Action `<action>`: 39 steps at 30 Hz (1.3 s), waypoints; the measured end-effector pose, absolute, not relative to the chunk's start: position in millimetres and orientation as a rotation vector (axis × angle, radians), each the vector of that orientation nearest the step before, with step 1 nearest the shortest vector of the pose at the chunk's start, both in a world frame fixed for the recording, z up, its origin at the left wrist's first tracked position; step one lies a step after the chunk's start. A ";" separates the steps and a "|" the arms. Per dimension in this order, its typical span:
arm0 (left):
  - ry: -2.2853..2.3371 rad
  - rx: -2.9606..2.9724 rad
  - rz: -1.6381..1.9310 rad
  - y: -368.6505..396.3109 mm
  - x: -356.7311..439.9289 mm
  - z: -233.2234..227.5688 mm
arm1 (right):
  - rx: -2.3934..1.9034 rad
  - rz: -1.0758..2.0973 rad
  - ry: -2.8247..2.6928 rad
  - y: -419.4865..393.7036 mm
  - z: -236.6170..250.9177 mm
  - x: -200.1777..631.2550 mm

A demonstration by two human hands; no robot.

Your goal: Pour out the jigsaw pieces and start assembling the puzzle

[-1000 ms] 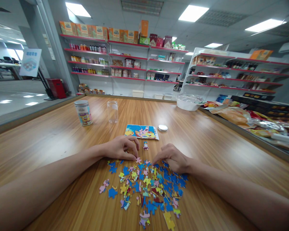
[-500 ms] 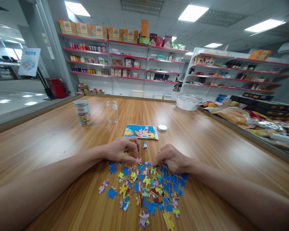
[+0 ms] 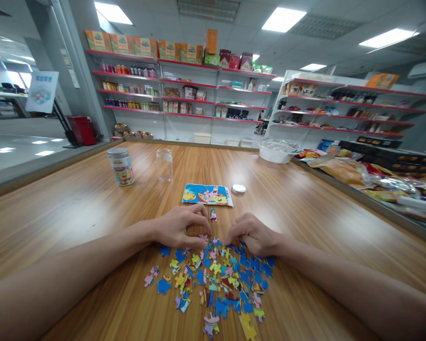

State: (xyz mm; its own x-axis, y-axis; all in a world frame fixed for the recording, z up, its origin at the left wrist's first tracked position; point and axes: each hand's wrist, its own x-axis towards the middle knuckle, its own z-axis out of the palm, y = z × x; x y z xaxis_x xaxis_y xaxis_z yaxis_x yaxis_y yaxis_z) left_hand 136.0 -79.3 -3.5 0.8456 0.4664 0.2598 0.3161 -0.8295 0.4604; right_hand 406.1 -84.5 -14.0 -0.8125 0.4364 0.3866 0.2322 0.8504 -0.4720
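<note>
A heap of loose jigsaw pieces [image 3: 218, 279], mostly blue, yellow and pink, lies on the wooden table [image 3: 92, 208] in front of me. My left hand [image 3: 179, 228] arches over the heap's far left edge, thumb and fingers apart, thumb tip touching the pieces. My right hand [image 3: 254, 234] rests at the far right edge with fingers curled down onto the pieces; what sits under the fingertips is hidden. One separate piece [image 3: 213, 216] lies between the hands and the printed picture card [image 3: 208, 194].
Beyond the card are a round white lid [image 3: 239, 189], an open clear jar [image 3: 164, 165] and a labelled lidded jar [image 3: 121, 166]. A white bowl [image 3: 275, 152] and snack packets [image 3: 344, 170] line the right edge. Stocked shelves [image 3: 184, 90] stand behind.
My left hand's fingers have lifted and spread a little, reaching slightly farther toward the lone piece. The right hand has barely moved.
</note>
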 end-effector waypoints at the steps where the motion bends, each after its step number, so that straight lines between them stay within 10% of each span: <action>1: 0.598 2.619 0.518 -80.0 137.0 -3.8 | -0.497 0.558 -2.534 -84.4 -14.2 406.3; 39: 0.550 2.419 0.650 -70.1 137.7 -12.0 | -0.525 0.559 -2.556 -85.0 -12.6 404.8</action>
State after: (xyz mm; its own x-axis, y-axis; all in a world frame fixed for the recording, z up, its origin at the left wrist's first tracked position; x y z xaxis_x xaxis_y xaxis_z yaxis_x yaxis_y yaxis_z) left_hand 137.7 -70.1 -12.0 0.7974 0.5100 0.3226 0.2334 -0.7536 0.6145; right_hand 404.8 -85.0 -12.6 -0.8172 0.4513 0.3585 0.2606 0.8441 -0.4686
